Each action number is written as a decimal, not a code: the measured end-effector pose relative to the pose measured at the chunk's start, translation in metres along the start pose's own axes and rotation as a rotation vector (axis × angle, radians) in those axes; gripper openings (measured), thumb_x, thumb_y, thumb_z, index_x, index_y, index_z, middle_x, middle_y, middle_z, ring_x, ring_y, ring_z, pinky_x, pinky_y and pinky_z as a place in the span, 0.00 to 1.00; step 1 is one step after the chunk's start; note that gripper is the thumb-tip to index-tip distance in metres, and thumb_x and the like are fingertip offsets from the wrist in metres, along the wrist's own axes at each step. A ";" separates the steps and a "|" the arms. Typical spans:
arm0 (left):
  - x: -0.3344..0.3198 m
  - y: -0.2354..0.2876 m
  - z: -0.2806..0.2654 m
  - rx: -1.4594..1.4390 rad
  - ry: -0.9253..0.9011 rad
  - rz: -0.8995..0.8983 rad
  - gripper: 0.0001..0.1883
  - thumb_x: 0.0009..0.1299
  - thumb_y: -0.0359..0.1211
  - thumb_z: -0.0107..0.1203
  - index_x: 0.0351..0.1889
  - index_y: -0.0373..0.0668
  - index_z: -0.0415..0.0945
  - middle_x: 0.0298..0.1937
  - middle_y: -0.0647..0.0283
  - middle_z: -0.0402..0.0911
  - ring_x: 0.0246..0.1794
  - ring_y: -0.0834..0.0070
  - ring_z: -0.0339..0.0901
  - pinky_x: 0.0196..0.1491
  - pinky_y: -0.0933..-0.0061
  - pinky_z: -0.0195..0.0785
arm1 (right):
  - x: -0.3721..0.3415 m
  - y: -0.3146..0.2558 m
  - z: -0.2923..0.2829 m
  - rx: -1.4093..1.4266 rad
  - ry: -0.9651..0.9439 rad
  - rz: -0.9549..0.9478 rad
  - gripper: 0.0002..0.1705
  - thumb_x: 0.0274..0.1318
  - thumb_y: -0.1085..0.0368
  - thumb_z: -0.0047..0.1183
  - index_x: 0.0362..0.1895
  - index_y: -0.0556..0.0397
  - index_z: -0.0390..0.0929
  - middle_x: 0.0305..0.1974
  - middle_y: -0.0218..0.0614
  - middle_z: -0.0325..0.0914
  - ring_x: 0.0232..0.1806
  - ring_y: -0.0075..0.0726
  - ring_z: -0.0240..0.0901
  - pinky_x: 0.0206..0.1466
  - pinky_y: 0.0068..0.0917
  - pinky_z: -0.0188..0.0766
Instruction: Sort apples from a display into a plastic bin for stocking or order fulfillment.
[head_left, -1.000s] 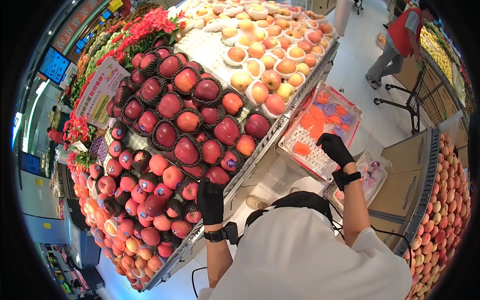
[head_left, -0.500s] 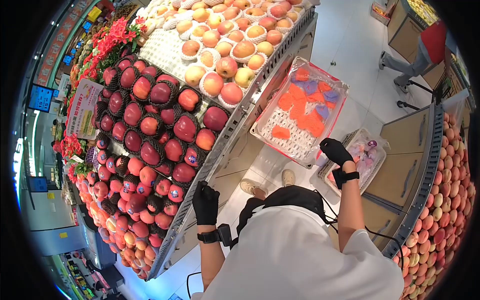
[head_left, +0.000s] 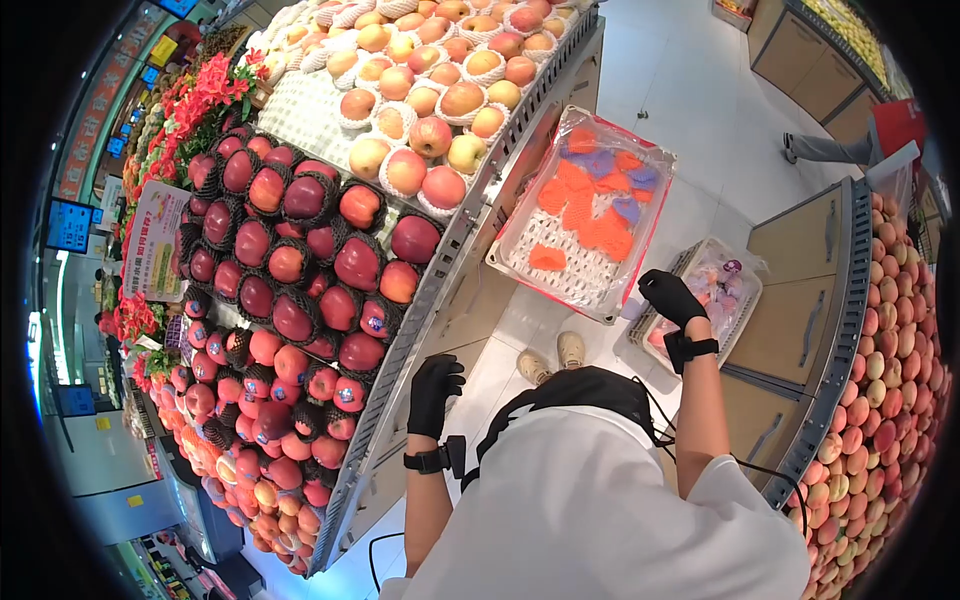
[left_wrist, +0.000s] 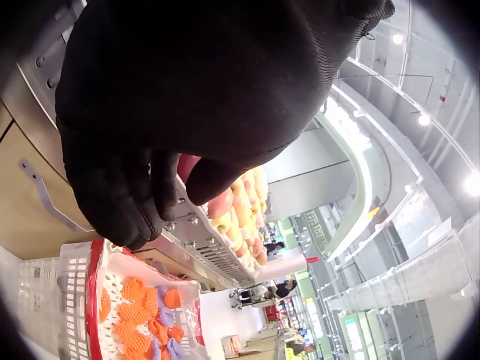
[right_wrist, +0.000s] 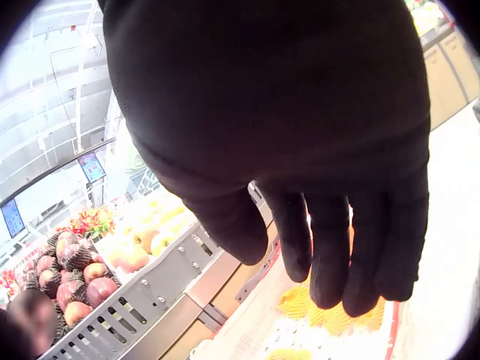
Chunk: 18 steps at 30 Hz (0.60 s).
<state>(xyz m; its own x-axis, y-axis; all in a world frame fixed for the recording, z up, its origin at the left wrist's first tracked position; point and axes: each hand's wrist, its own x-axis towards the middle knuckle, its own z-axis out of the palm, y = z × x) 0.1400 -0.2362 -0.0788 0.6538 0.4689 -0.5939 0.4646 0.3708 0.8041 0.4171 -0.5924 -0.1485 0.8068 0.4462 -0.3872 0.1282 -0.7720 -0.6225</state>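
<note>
My black-gloved left hand (head_left: 435,392) hangs beside the front edge of the apple stand, loosely bent and holding nothing. Dark red apples (head_left: 357,262) in black foam nets lie on the stand to its left. My right hand (head_left: 670,297), also in a black glove, hovers at the near right corner of a white, red-edged crate (head_left: 505,250). Its fingers (right_wrist: 330,274) hang down relaxed with nothing between them in the right wrist view. Orange foam nets (head_left: 605,230) and purple ones (head_left: 627,209) lie inside the crate.
A smaller white basket (head_left: 742,318) with wrapped fruit stands by the right-hand cabinets (head_left: 790,320). Peach-coloured fruit (head_left: 880,400) fills the stand above them. Paler apples (head_left: 430,135) lie at the back left. A person in a red vest (head_left: 900,125) is at the far right.
My left hand has drawn back from the apples to beside the stand's edge. The right hand stays near the crate. The view has shifted, and the person in red has moved toward the right edge.
</note>
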 end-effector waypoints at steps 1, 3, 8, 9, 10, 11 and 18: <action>0.006 -0.001 -0.003 0.020 -0.023 0.009 0.12 0.70 0.35 0.50 0.45 0.38 0.74 0.37 0.59 0.80 0.31 0.73 0.79 0.32 0.75 0.71 | -0.002 0.000 0.002 -0.005 0.020 -0.024 0.16 0.57 0.58 0.49 0.44 0.54 0.79 0.40 0.46 0.81 0.41 0.46 0.78 0.48 0.36 0.72; 0.011 -0.007 -0.004 -0.001 -0.076 0.015 0.12 0.70 0.36 0.51 0.45 0.38 0.75 0.36 0.59 0.80 0.31 0.73 0.79 0.33 0.76 0.72 | -0.011 0.007 -0.002 0.047 0.016 -0.004 0.17 0.57 0.58 0.49 0.44 0.56 0.78 0.38 0.43 0.82 0.35 0.38 0.79 0.43 0.32 0.74; 0.035 -0.028 -0.017 0.052 -0.147 -0.041 0.11 0.69 0.35 0.52 0.44 0.38 0.75 0.34 0.59 0.80 0.28 0.74 0.79 0.30 0.77 0.72 | -0.039 0.003 -0.007 0.035 0.061 0.108 0.17 0.57 0.60 0.49 0.44 0.59 0.78 0.34 0.39 0.81 0.31 0.34 0.77 0.39 0.29 0.74; 0.040 -0.029 -0.018 0.079 -0.178 -0.048 0.12 0.68 0.38 0.52 0.43 0.40 0.75 0.35 0.61 0.80 0.29 0.75 0.79 0.32 0.77 0.73 | -0.044 0.002 -0.007 0.071 0.042 0.143 0.17 0.57 0.60 0.49 0.44 0.59 0.77 0.33 0.38 0.80 0.31 0.34 0.77 0.39 0.28 0.74; 0.043 -0.035 -0.018 0.072 -0.191 -0.064 0.13 0.68 0.39 0.52 0.43 0.40 0.75 0.34 0.61 0.80 0.29 0.75 0.79 0.32 0.77 0.73 | -0.052 0.003 -0.009 0.104 0.021 0.184 0.17 0.57 0.60 0.49 0.44 0.59 0.77 0.32 0.37 0.80 0.30 0.33 0.77 0.38 0.28 0.74; 0.047 -0.041 -0.018 0.080 -0.205 -0.060 0.13 0.68 0.39 0.52 0.43 0.40 0.75 0.34 0.61 0.80 0.29 0.75 0.79 0.32 0.77 0.73 | -0.058 0.008 -0.010 0.109 0.031 0.190 0.16 0.57 0.61 0.49 0.45 0.59 0.77 0.31 0.36 0.79 0.31 0.31 0.77 0.37 0.27 0.74; 0.055 -0.056 -0.020 0.043 -0.222 -0.068 0.14 0.69 0.39 0.52 0.43 0.39 0.75 0.34 0.61 0.80 0.28 0.76 0.78 0.31 0.77 0.73 | -0.073 0.028 -0.016 0.153 0.029 0.262 0.17 0.55 0.58 0.51 0.44 0.58 0.77 0.31 0.41 0.81 0.29 0.31 0.78 0.36 0.30 0.74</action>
<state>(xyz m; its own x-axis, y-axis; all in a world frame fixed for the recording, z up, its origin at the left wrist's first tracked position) 0.1375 -0.2152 -0.1569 0.7333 0.2543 -0.6306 0.5338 0.3592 0.7656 0.3707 -0.6538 -0.1271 0.8174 0.2261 -0.5299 -0.1728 -0.7812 -0.5999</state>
